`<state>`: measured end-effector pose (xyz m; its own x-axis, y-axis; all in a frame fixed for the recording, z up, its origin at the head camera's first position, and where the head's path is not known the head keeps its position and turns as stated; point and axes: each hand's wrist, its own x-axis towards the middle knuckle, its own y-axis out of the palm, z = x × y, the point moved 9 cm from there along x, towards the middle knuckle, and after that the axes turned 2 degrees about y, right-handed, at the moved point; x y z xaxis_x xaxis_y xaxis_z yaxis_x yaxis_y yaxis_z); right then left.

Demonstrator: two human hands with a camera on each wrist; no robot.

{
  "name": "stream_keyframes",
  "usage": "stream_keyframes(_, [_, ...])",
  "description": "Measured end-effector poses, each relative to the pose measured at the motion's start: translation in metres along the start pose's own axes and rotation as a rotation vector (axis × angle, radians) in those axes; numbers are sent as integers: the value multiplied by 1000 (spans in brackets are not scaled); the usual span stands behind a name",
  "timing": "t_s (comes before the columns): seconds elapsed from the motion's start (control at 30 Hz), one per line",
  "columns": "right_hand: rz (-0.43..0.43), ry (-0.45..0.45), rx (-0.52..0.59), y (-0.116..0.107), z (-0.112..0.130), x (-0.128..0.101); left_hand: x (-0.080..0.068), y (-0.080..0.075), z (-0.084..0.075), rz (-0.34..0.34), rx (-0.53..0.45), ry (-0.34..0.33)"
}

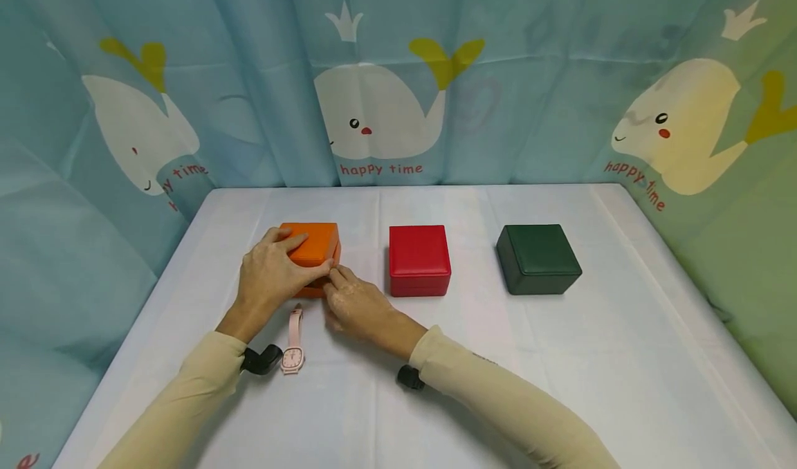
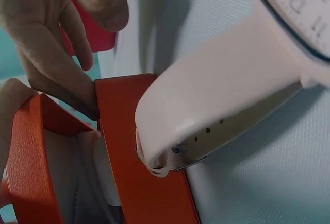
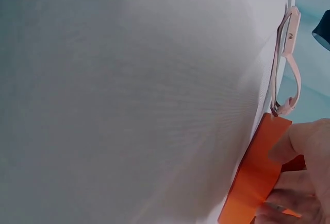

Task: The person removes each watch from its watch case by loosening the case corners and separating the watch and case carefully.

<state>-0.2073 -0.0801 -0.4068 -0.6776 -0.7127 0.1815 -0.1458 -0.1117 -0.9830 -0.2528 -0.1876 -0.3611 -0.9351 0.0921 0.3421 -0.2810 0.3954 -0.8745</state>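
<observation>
Head view. A white table is seen, backed by a blue whale-print curtain. Three closed-looking boxes are set in a row across the middle: an orange box at left, a red box in the centre, a dark green box at right, each well apart from the next. The left hand is laid over the left side and top of the orange box, fingers curled on the lid. The right hand is set against the box's near right corner, fingertips touching the box's front edge close to the left thumb. A pink wristwatch is laid flat on the table just near of the orange box, between the two wrists, held by neither hand.

Left wrist view. The watch strap fills the foreground, its end just beside the orange box. The lid is seen lifted slightly from the base, a pale lining showing in the gap. Fingers are pressed at the edge of the opening. A patch of red shows behind them.

Right wrist view. Mostly tablecloth is shown. The orange box is gripped at its edge by fingertips at lower right; the watch lies beyond it.
</observation>
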Motion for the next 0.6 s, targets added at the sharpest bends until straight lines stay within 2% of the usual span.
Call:
stream_keyframes(0.27, [20, -46, -9, 2, -3, -8, -4, 2, 0, -3, -11, -4])
stream_keyframes(0.5, [-44, -62, 14, -6, -5, -18, -7, 5, -1, -12, -31, -5])
stream_keyframes(0.6, [-6, -61, 38, -3, -4, -25, -7, 6, -1, -11, -32, -10])
